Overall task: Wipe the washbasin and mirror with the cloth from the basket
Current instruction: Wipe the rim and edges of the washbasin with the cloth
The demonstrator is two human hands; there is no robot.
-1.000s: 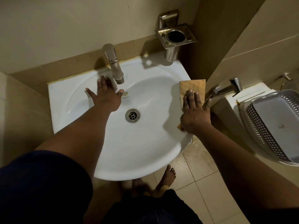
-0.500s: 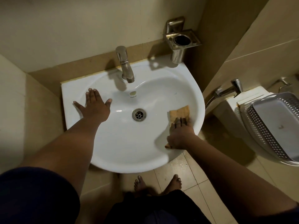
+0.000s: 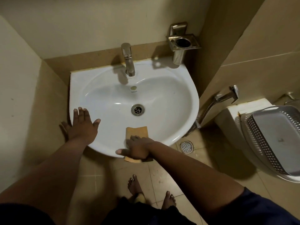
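Observation:
The white washbasin fills the middle of the view, with a steel drain at its bottom. An orange-brown cloth lies draped over the basin's front rim, one end inside the bowl and the other hanging below the edge. My right hand presses flat on the cloth at the rim, thumb stretched out to the left. My left hand rests on the basin's left front rim with its fingers spread and holds nothing. The mirror is out of view.
A steel tap stands at the basin's back, and a metal cup holder is fixed to the wall at the back right. A grey plastic basket sits on a white fixture at the right. A hand sprayer and floor drain are between them.
My right hand has slid the cloth from the basin's right rim round to the front rim. My left hand has moved from near the tap to the left front rim.

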